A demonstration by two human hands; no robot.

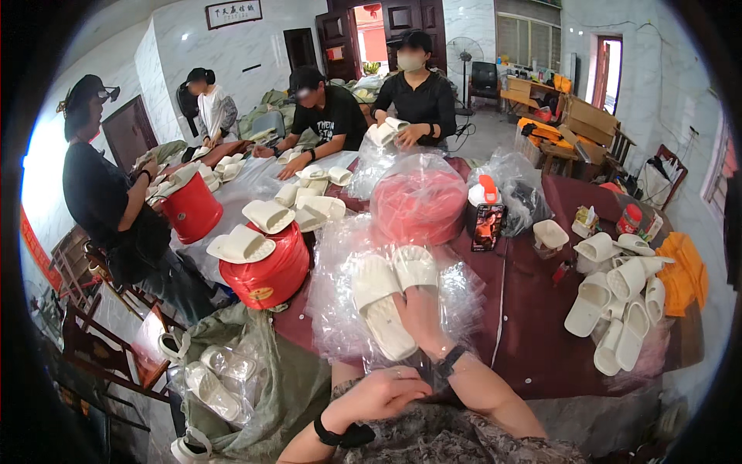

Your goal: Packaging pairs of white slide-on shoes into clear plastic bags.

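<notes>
Item: pair of cream-white, open-toed slide slippers with broad, quilted-looking straps and thick, one-piece soles.
Location: on a spread of clear, thin, glossy plastic bags, atop the dark red, smooth-covered surface, directly before the person. Slippers side by side, straps away from the person, heels toward.

Hands: right hand lies along the right slipper, fingers reaching toward its strap; fingertips hidden, so firmness of grip cannot be told. Left hand half open, fingers loosely bent, nothing visible in it, near the right wrist and apart from the slippers.

Handling (judged): light; soft, springy foam, likely to flex and recover; not fragile, though pale material may show scuffs. Bags beneath probably slippery, apt to slide or cling.

Hold points (judged): across the strap, fingers inside and thumb on top; or by both sole edges at mid-length. A heel-tip hold would probably let the toe droop.

Adjacent: red, plastic-wrapped, drum-shaped container at left, bearing further slippers; loose cream-white slipper pile at right.
</notes>
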